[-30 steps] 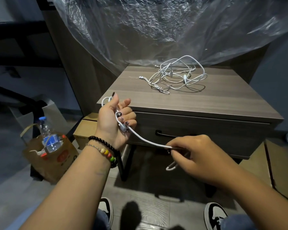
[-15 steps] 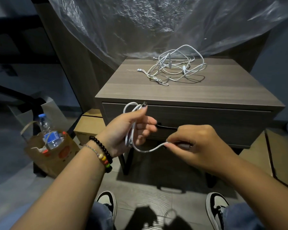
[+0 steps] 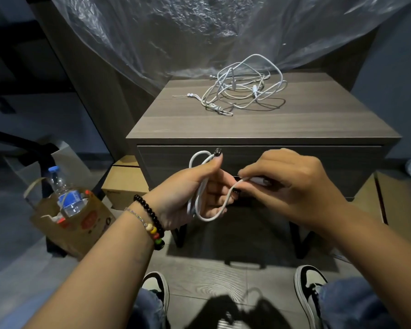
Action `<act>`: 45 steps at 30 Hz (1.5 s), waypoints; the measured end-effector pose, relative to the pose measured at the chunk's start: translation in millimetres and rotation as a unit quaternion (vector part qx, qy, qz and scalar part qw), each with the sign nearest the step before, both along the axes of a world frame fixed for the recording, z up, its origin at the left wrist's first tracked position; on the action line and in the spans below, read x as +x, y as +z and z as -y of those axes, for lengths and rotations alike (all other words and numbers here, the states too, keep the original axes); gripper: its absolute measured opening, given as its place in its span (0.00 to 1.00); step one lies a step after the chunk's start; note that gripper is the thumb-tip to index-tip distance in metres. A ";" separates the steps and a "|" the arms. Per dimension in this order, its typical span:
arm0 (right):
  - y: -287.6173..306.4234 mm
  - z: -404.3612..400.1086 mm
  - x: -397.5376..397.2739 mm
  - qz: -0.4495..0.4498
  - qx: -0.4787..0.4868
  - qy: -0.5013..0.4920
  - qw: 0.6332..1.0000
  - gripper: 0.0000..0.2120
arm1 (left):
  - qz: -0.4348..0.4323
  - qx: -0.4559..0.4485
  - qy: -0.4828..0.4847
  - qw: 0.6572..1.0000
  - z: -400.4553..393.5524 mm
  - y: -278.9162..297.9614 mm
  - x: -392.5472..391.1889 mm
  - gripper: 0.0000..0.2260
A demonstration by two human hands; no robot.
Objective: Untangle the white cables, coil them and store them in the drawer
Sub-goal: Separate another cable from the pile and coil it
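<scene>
My left hand (image 3: 195, 193) grips a small coil of white cable (image 3: 201, 186) in front of the closed drawer (image 3: 356, 162) of the wooden nightstand (image 3: 294, 124). My right hand (image 3: 292, 184) pinches the free end of that same cable near its white plug, close to the left hand. A short loop hangs below between the hands. A tangled pile of white cables (image 3: 242, 91) lies on the nightstand's top, toward the back. The drawer's handle is mostly hidden behind my hands.
Crinkled clear plastic sheeting (image 3: 211, 32) hangs behind the nightstand. A brown paper bag (image 3: 81, 224) with a water bottle (image 3: 65, 193) stands on the floor at left, a cardboard box (image 3: 121, 184) beside the nightstand. My shoes (image 3: 309, 286) are on the floor below.
My right hand has moved up and left toward my left hand, shortening the loose stretch of cable. The coil in my left hand has gained loops. The view has come closer to the nightstand.
</scene>
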State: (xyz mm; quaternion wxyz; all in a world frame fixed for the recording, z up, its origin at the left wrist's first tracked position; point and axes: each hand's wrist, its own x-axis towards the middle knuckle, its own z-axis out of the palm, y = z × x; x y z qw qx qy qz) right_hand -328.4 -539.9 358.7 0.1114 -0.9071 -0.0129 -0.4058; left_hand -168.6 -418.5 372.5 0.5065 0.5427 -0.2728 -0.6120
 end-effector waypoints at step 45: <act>12.7 -16.2 0.1 -0.151 0.481 -0.021 0.863 0.14 | 0.051 -0.088 0.412 0.906 8.0 -8.9 19.1 0.08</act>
